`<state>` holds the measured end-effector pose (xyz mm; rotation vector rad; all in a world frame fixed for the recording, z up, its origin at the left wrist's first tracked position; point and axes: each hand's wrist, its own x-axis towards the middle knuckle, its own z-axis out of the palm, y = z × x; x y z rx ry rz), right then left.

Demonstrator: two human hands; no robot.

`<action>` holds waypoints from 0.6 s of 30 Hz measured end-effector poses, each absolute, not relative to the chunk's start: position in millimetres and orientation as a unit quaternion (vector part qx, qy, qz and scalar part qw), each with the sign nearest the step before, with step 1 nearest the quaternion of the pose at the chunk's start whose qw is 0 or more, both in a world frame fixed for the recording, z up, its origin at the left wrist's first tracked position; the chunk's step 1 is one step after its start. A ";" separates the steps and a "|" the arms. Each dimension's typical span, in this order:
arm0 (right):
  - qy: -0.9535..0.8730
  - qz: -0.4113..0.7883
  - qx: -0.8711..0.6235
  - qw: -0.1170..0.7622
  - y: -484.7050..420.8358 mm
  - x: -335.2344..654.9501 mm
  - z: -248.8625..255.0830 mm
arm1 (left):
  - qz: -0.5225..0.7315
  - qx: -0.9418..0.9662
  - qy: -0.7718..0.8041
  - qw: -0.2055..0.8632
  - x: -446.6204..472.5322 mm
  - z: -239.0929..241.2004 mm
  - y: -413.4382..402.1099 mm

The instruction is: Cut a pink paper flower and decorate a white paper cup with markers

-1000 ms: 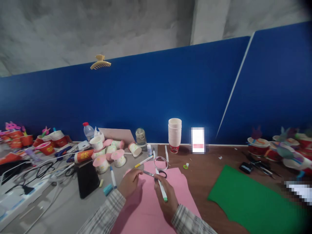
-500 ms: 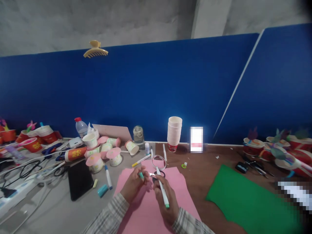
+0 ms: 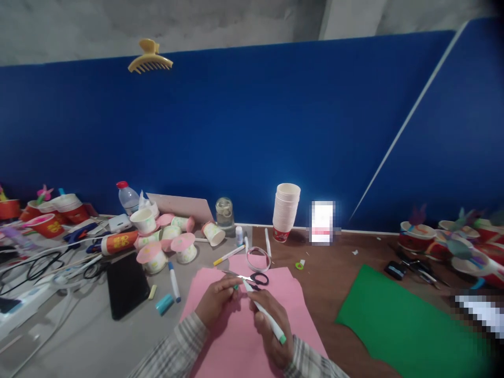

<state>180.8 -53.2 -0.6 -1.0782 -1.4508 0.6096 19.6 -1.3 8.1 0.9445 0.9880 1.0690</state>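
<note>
My right hand (image 3: 271, 323) is closed around a white marker with a green end (image 3: 264, 313), its tip pointing up and left. Close beside it, my left hand (image 3: 216, 300) pinches a small green cap (image 3: 235, 286) right at the marker's tip. Both hands hover over a pink paper sheet (image 3: 236, 341) lying on the table. Small scissors with black handles (image 3: 252, 277) lie on the sheet's far edge just beyond my fingers, next to a ring of tape (image 3: 259, 258).
A green sheet (image 3: 401, 325) lies to the right. A stack of paper cups (image 3: 285, 211), a glass jar (image 3: 224, 212), loose markers, several decorated cups (image 3: 165, 244), a black phone (image 3: 125, 286), cables and a water bottle (image 3: 126, 197) crowd the left and back. A blue partition (image 3: 236, 131) stands behind.
The left hand came off the scissors, took a green cap and brought it to the marker tip. The right hand tilted the marker toward it. The view tipped down slightly.
</note>
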 end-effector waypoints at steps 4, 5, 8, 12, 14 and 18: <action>-0.662 0.286 -0.355 0.594 -54.8 180.7 -0.9 | 0.486 0.363 0.407 0.683 16.5 8.6 -0.5; -0.661 0.280 -0.353 0.600 -55.5 180.4 -1.1 | 0.495 0.349 0.396 0.690 16.3 9.4 -0.9; -0.662 0.268 -0.360 0.600 -57.0 179.2 -2.0 | 0.509 0.334 0.359 0.708 17.2 12.2 -3.1; -0.672 0.257 -0.371 0.587 -57.2 177.6 -0.2 | 0.500 0.323 0.318 0.738 18.3 13.5 -4.7; -0.685 0.241 -0.360 0.586 -57.7 176.8 3.4 | 0.499 0.318 0.314 0.742 18.2 13.3 -4.6; -0.708 0.204 -0.330 0.590 -60.7 175.6 11.7 | 0.494 0.309 0.331 0.742 18.5 13.8 -4.5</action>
